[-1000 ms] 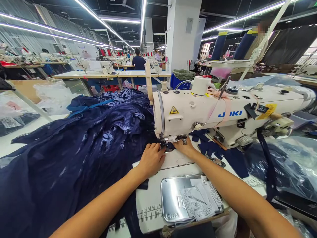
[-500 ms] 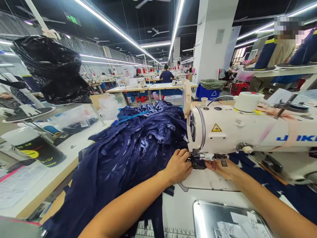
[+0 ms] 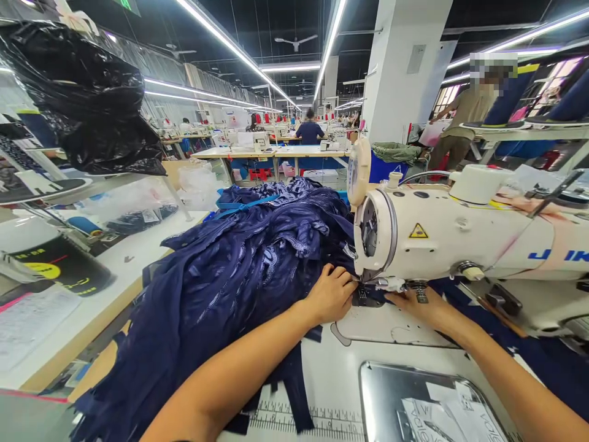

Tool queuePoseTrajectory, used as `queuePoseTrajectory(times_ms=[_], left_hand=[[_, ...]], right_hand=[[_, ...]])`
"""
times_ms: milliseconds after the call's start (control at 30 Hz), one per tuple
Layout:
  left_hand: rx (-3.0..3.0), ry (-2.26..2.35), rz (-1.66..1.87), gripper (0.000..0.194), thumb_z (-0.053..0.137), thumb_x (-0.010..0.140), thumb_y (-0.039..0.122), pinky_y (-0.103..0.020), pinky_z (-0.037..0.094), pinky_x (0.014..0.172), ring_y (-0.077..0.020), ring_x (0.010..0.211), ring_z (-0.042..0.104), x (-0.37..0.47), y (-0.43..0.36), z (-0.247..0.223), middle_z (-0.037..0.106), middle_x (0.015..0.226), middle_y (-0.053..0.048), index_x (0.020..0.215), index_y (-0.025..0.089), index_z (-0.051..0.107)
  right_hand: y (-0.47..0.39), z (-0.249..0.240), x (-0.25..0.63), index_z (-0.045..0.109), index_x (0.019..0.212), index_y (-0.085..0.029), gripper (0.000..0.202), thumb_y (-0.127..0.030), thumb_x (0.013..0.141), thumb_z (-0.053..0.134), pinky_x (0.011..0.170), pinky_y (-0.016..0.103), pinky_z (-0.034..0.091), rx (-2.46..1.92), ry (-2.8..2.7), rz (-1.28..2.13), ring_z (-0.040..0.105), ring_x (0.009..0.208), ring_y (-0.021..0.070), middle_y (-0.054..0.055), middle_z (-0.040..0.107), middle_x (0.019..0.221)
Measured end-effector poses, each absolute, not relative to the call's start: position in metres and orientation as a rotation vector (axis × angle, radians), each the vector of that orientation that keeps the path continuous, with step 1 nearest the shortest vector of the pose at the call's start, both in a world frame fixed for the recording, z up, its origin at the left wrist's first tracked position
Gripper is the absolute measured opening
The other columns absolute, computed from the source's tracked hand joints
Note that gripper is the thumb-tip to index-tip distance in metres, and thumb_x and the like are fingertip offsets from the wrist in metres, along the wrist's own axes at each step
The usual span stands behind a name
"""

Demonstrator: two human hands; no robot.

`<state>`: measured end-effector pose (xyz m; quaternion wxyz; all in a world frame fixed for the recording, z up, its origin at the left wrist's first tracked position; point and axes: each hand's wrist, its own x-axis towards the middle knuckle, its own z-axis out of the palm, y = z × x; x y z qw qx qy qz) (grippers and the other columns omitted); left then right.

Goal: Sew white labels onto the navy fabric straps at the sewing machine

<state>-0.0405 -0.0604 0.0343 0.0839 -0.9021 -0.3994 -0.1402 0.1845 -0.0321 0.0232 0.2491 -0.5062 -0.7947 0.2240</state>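
A white sewing machine (image 3: 427, 230) stands at the right, its needle area low at its left end. My left hand (image 3: 332, 293) is left of the needle area, fingers bent down together on dark navy fabric. On the other side of the needle, my right hand (image 3: 421, 307) reaches under the machine head, fingertips at the edge of the dark fabric there; its fingers are partly hidden by machine parts. A large heap of navy garments (image 3: 230, 270) with lighter stitched seams lies left of the machine, strips hanging over the ruler-marked table edge.
A metal tray (image 3: 381, 393) with white labels lies in front of the machine. At the left are a side table (image 3: 133, 261) and a black plastic bag (image 3: 92, 104). One person (image 3: 464, 110) stands at the back right; another sits farther off.
The view has shifted, so the machine appears farther right. Both hands remain beside the needle area. The standing person at the back right shows more fully, left of the thread cones.
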Motion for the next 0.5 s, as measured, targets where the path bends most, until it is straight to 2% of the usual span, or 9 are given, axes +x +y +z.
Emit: queuePoseTrajectory(times_ms=[67,200,367,500], left_hand=[[-2.665,-1.203,-0.378,0.026,0.040,0.081,0.023,-0.041,0.031,0.083,-0.0215,0.094,0.045,-0.039,-0.062,0.035,0.056,0.094,-0.008,0.102,0.014,0.054],[-2.591,-1.208,-0.295,0.025,0.040,0.081,0.021,-0.042,0.031,0.082,-0.0222,0.088,0.046,-0.035,-0.066,0.036,0.055,0.091,-0.008,0.100,0.014,0.055],[-2.531,-1.203,-0.236,0.021,0.038,0.081,0.015,-0.040,0.032,0.079,-0.0219,0.085,0.048,-0.030,-0.074,0.038,0.054,0.087,-0.009,0.086,0.014,0.059],[-2.535,-1.239,-0.242,0.023,0.040,0.080,0.013,-0.043,0.032,0.080,-0.0229,0.085,0.050,-0.035,-0.075,0.040,0.057,0.091,-0.009,0.095,0.015,0.057]], right_hand=[[-0.038,0.023,0.181,0.065,0.076,-0.019,0.022,-0.032,0.073,0.047,0.075,0.037,0.047,-1.418,-2.389,0.398,0.061,0.078,0.0243,0.008,0.066,0.076],[-0.045,0.028,0.174,0.064,0.096,-0.017,0.028,-0.021,0.076,0.045,0.077,0.038,0.046,-1.402,-2.611,0.011,0.060,0.086,0.0250,0.011,0.065,0.091],[-0.057,0.049,0.161,0.063,0.096,-0.019,0.027,-0.015,0.074,0.048,0.075,0.033,0.045,-1.427,-2.725,-0.056,0.060,0.086,0.0233,0.009,0.065,0.089],[-0.063,0.057,0.156,0.061,0.101,-0.017,0.030,-0.014,0.075,0.047,0.076,0.035,0.043,-1.504,-2.737,-0.093,0.058,0.089,0.0261,0.012,0.063,0.091]])
